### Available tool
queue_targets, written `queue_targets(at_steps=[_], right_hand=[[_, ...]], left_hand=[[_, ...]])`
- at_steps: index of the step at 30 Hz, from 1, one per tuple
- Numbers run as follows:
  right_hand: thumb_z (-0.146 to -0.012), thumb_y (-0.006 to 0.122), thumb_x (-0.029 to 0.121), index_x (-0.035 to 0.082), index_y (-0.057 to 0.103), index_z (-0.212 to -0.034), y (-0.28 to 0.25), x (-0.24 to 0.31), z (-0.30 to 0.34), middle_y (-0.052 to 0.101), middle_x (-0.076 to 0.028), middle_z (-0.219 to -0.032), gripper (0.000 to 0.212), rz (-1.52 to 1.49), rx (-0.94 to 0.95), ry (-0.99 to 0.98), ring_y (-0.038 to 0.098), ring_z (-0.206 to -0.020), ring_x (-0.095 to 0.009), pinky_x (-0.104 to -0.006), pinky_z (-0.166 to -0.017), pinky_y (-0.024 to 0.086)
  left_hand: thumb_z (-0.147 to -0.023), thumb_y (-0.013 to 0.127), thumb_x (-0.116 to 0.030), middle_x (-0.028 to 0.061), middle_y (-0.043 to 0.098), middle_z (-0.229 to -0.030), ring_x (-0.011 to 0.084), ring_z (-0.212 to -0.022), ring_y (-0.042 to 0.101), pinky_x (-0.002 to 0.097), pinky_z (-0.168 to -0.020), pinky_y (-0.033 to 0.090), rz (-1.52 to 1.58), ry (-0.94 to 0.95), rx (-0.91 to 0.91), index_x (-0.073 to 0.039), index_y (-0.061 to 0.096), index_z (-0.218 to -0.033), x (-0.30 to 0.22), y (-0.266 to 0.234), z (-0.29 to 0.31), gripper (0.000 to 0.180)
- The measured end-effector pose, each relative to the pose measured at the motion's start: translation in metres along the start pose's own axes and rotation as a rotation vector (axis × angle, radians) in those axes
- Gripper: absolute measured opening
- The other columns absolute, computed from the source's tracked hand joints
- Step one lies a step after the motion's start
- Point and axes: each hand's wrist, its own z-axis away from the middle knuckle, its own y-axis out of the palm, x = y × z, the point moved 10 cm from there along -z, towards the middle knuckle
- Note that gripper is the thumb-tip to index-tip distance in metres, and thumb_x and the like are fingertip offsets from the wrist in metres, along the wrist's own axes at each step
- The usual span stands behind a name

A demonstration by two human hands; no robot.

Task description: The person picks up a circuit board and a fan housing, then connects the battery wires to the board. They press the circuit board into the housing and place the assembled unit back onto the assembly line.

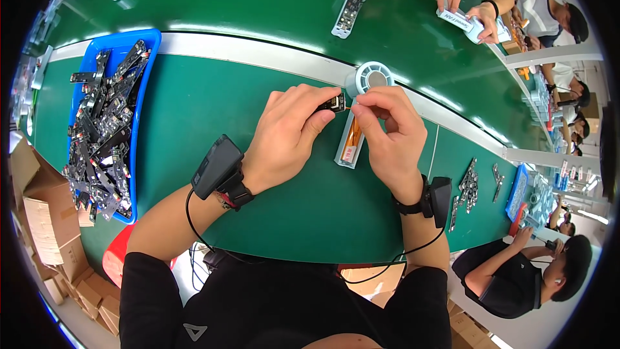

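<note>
Left grip: left hand (287, 132), thumb and forefinger pinched shut on a small dark circuit piece (334, 103), held just above the counter (258, 90).
Right grip: right hand (387, 132), fingertips closed on the other end of the same piece, where a thin orange lead shows between the two hands.
Beneath the grip: a pale blue handheld fan body (354, 136) lying flat with its back open, round grille head (371, 77) just beyond the fingers, an orange part seated inside the handle.
Left of the grip: blue tray (145, 42), well apart, heaped with dark circuit strips (103, 142).
Beyond the grip: a second fan body (352, 3) across the pale dividing strip, also lying open.
Far right of the grip: another person's hands (462, 0) on a white box; loose dark parts (468, 187) lie near the right wrist.
Progress, as judged: casing open and orange part already in; the circuit piece is not yet seated, and closing the body looks to remain.
Wrists: a black strapped unit with cable on each.
</note>
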Motion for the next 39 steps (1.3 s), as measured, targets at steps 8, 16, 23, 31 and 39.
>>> queue_targets(at_steps=[8,16,23,31,39], right_hand=[[-0.092,0.070,-0.004,-0.003,0.068,-0.104,0.008,0.014,0.000,0.067,-0.009,-0.094,0.013,0.229,0.097,-0.151,0.064,-0.080,-0.015,-0.0270,-0.071,0.052],[-0.091,0.066,-0.010,0.001,0.057,-0.112,0.012,0.019,0.002,0.066,-0.012,-0.099,0.025,0.266,0.217,-0.270,0.064,-0.081,-0.021,-0.0318,-0.070,0.053],[-0.090,0.065,-0.013,0.003,0.051,-0.112,0.015,0.036,0.002,0.066,-0.013,-0.100,0.031,0.330,0.293,-0.359,0.065,-0.084,-0.026,-0.0355,-0.073,0.054],[-0.092,0.067,-0.010,0.002,0.048,-0.112,0.009,0.029,0.002,0.067,-0.013,-0.101,0.031,0.299,0.290,-0.247,0.065,-0.088,-0.023,-0.0341,-0.076,0.054],[-0.094,0.066,-0.009,0.002,0.048,-0.110,0.005,0.006,0.002,0.067,-0.009,-0.100,0.026,-0.098,0.155,0.077,0.063,-0.092,-0.013,-0.0287,-0.083,0.053]], left_hand=[[-0.100,0.063,-0.010,0.0090,0.069,-0.111,0.0279,-0.099,0.065,0.0370,-0.090,0.045,0.009,0.042,-0.024,-0.006,0.065,-0.126,-0.004,-0.001,0.000,0.027],[-0.100,0.061,-0.006,0.0134,0.068,-0.120,0.0314,-0.106,0.064,0.0378,-0.094,0.049,0.074,0.080,0.051,-0.003,0.065,-0.128,-0.005,0.003,-0.003,0.028],[-0.096,0.063,0.001,0.0149,0.067,-0.126,0.0322,-0.115,0.065,0.0380,-0.097,0.051,0.141,0.135,0.127,-0.001,0.066,-0.126,-0.005,0.008,-0.006,0.029],[-0.094,0.065,0.003,0.0157,0.068,-0.125,0.0330,-0.111,0.066,0.0375,-0.092,0.055,0.133,0.175,0.093,0.000,0.066,-0.124,-0.009,0.006,-0.006,0.031],[-0.089,0.070,0.004,0.0152,0.068,-0.121,0.0320,-0.104,0.066,0.0379,-0.088,0.056,0.021,0.243,0.009,0.000,0.067,-0.123,-0.018,-0.001,-0.002,0.034]])
